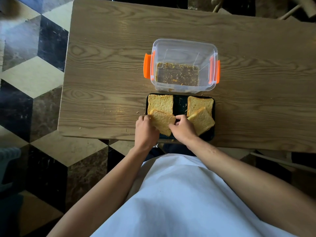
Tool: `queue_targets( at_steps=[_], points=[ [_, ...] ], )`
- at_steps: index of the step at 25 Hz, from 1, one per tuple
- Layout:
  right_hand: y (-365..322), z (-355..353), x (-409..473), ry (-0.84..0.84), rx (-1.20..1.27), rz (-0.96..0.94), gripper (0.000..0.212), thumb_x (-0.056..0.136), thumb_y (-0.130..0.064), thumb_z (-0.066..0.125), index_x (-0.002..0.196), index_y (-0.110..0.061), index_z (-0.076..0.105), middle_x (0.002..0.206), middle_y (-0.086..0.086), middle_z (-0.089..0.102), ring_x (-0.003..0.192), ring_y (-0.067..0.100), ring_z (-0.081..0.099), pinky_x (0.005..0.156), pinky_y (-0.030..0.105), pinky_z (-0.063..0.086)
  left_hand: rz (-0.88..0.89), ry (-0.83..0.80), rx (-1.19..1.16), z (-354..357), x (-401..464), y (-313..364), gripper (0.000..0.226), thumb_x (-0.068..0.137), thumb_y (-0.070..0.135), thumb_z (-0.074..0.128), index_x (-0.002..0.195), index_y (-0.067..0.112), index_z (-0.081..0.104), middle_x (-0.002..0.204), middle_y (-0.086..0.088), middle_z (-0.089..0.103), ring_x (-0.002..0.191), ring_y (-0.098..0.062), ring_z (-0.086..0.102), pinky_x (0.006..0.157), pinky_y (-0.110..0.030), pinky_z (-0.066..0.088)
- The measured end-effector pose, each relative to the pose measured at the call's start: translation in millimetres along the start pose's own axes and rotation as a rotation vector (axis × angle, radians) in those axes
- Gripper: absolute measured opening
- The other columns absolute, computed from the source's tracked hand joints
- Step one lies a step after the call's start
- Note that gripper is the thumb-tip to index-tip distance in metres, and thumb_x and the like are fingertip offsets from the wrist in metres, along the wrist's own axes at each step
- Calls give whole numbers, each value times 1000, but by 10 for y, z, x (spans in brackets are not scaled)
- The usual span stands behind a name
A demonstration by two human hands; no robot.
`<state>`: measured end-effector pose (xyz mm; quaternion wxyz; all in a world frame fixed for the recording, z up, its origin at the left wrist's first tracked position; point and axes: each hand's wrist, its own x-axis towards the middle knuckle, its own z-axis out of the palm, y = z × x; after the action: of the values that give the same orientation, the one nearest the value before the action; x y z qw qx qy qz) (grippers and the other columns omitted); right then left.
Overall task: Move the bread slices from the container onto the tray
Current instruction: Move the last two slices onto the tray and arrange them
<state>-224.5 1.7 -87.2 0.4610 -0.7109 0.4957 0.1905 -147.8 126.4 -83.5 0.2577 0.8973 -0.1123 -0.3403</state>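
A dark tray [179, 104] lies at the table's near edge with several bread slices on it. One slice [160, 103] sits at the tray's far left and another [200, 103] at the far right, with a third [203, 120] overlapping it at the near right. My left hand [145, 132] and my right hand [183, 130] both grip a tilted slice [162, 122] over the tray's near left. The clear container [183, 47] with orange clips stands just behind the tray and holds only crumbs.
The wooden table [111, 65] carries scattered crumbs left of the tray. A wooden chair [290, 11] shows at the far right corner. The patterned tile floor [34, 82] lies to the left.
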Motion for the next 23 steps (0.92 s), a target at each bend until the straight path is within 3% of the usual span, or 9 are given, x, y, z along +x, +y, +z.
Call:
queue_targets(
  at_steps=[6, 10, 12, 16, 18, 23],
  points=[
    [16, 5, -49, 13, 55, -3, 54, 85, -38, 65, 133, -21, 50, 89, -9, 59, 73, 7, 58, 55, 26, 40, -83, 22, -83, 1, 18, 10, 45, 81, 3, 50, 125, 1, 61, 122, -17, 61, 114, -33, 54, 100, -40, 44],
    [39, -70, -61, 36, 5, -52, 58, 84, -34, 65, 137, -17, 49, 111, 4, 63, 87, 19, 63, 66, 28, 44, -107, -1, -148, 3, 10, 65, 22, 82, 6, 47, 87, -1, 68, 88, -18, 71, 84, -37, 62, 66, -38, 45],
    [51, -124, -58, 57, -52, -72, 59, 84, -34, 64, 138, -16, 49, 119, 9, 62, 98, 25, 62, 74, 31, 45, -133, -41, -197, 22, -19, 109, 20, 79, 5, 48, 79, -3, 66, 72, -13, 68, 68, -33, 57, 57, -36, 40],
    [96, -204, -69, 62, -124, -87, 59, 85, -37, 63, 138, -16, 47, 119, 12, 60, 102, 27, 59, 75, 31, 40, -158, -123, -225, 64, -86, 158, 13, 71, 4, 46, 65, 1, 57, 59, -9, 51, 59, -24, 42, 55, -32, 31],
    [111, -220, -82, 58, -125, -75, 59, 85, -37, 63, 138, -16, 47, 121, 11, 59, 104, 27, 58, 76, 31, 40, -158, -136, -220, 68, -95, 169, 13, 71, 4, 46, 64, 8, 57, 59, -8, 50, 58, -23, 41, 55, -31, 31],
    [91, -165, -72, 49, -72, -39, 60, 86, -37, 63, 139, -15, 46, 123, 10, 58, 102, 26, 59, 73, 29, 39, -180, -129, -208, 60, -24, 161, 15, 72, 4, 45, 70, -2, 58, 63, -9, 56, 61, -26, 46, 56, -31, 34]
  ],
)
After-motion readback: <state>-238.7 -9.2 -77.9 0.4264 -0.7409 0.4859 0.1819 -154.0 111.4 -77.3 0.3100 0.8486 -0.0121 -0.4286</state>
